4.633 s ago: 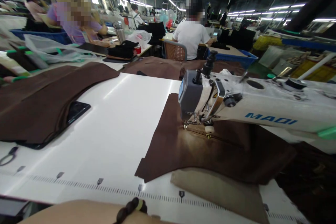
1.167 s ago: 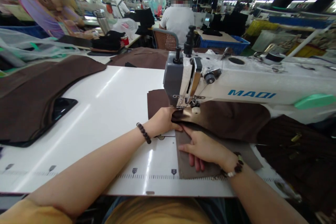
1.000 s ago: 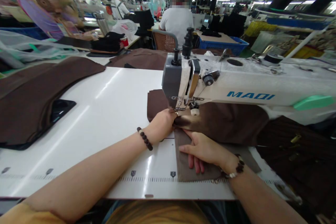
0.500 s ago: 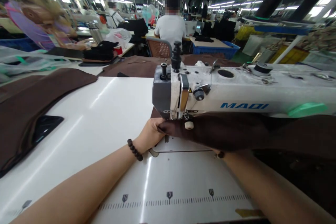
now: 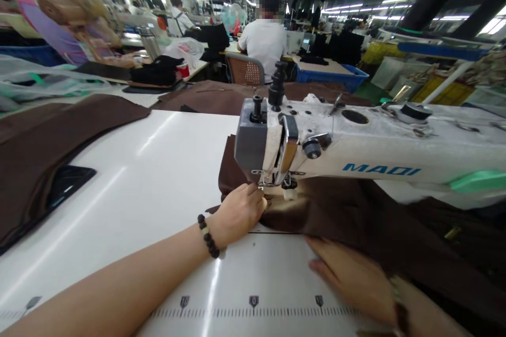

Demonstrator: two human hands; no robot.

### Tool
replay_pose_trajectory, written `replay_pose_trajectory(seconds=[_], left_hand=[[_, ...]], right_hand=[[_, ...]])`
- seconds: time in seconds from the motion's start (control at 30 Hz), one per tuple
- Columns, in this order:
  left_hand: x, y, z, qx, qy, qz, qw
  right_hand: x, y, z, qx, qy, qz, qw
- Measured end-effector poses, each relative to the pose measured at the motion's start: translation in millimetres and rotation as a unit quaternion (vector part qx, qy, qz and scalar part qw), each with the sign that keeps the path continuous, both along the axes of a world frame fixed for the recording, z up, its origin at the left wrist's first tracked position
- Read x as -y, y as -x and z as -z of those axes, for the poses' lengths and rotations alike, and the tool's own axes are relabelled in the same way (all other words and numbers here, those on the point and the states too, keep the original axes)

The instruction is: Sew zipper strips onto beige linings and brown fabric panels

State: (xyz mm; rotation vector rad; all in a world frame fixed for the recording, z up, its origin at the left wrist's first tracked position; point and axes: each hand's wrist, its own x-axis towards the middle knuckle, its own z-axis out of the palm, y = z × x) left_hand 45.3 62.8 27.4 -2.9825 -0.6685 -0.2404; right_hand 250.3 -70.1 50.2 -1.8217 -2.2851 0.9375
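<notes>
A white sewing machine (image 5: 379, 139) stands over a piece of dark brown fabric (image 5: 336, 205), which lies under its needle area and spreads to the right. My left hand (image 5: 241, 213), with a beaded bracelet at the wrist, is closed on the fabric's left part, fingertips close beside the presser foot. Part of the fabric shows behind that hand, left of the machine head. My right hand (image 5: 348, 276) is slightly blurred at the fabric's near edge. Its fingers are stretched out and the thumb stands apart; the fabric borders the back of the hand.
The white table (image 5: 182, 168) carries a printed scale along its front. More brown fabric (image 5: 67, 131) is piled at the left, and another brown piece (image 5: 205, 96) lies behind the table. A person in a white shirt (image 5: 263, 42) sits ahead, near a blue crate (image 5: 336, 78).
My right hand has come out from beneath the fabric toward me. My left hand has turned, knuckles up, close to the needle. The fabric has shifted, and more shows left of the machine head.
</notes>
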Motion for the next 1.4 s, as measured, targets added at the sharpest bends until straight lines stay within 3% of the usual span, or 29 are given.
replay_pose_trajectory(seconds=[0.1,0.17,0.23,0.3,0.37,0.47,0.53,0.6,0.67,0.83,1.13,1.27,1.37,1.4], left_hand=[[-1,-5,1.3,-0.024,-0.007,-0.021,0.999],[1,-6,1.9,-0.032,-0.007,-0.027,0.999],[5,-3,-0.3,-0.037,-0.004,-0.033,0.999],[11,2,-8.4,-0.05,0.013,-0.045,0.998],[16,9,-22.2,-0.064,0.056,-0.05,0.995],[16,17,-43.9,-0.07,0.154,-0.024,0.985],[13,18,-49.2,-0.062,0.195,-0.019,0.979],[11,17,-43.2,-0.056,0.175,-0.042,0.982],[13,15,-28.8,-0.052,0.111,-0.064,0.99],[22,14,5.9,0.001,0.01,-0.07,0.997],[19,15,14.4,0.038,0.017,-0.087,0.995],[18,13,9.0,0.02,0.039,-0.097,0.994],[17,12,7.4,0.019,0.058,-0.092,0.994],[17,12,7.7,0.021,0.056,-0.093,0.994]], right_hand=[[17,-15,-26.4,-0.107,0.007,-0.066,0.992],[12,-15,-41.9,-0.161,-0.024,-0.043,0.986],[-9,-5,-48.0,-0.146,-0.119,0.02,0.982],[-38,11,-43.0,-0.076,-0.211,0.039,0.974],[-62,29,-29.8,0.032,-0.262,0.005,0.964],[-76,48,-6.3,0.14,-0.226,-0.038,0.963],[-73,53,6.2,0.159,-0.213,-0.056,0.962],[-66,55,14.7,0.151,-0.238,-0.063,0.957],[-62,54,20.5,0.132,-0.258,-0.044,0.956],[-60,51,31.8,0.092,-0.242,-0.006,0.966],[-63,48,43.1,0.064,-0.236,-0.001,0.97],[-60,48,25.2,0.049,-0.221,-0.025,0.974],[-38,30,-21.1,-0.013,-0.194,-0.095,0.976],[-30,18,-42.0,-0.031,-0.209,-0.086,0.974]])
